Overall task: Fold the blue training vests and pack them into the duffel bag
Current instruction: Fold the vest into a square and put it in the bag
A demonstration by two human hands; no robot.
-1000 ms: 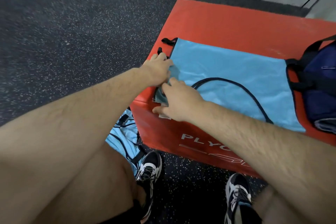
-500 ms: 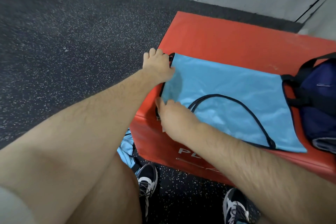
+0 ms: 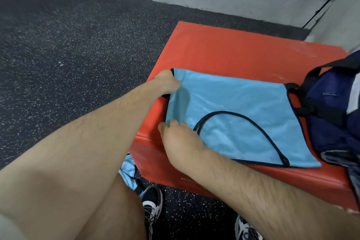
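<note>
If tugged unevenly, could fold the vest (image 3: pixel 233 103) crooked or drag it off the box (image 3: pixel 233 48). Lies flat there, just left of the bag (image 3: pixel 335 122). Pinched at far left corner by left hand (image 3: pixel 167 82) fingers (image 3: pixel 176 84), near left corner by right hand (image 3: pixel 179 136) fingers (image 3: pixel 173 122).

One head-worn wide-angle camera looks steeply down, close over the red box (image 3: pixel 233 50).

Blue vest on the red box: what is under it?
Only the red box shows around the blue vest, which lies flat on it. Whether anything else sits beneath is hidden.
</note>
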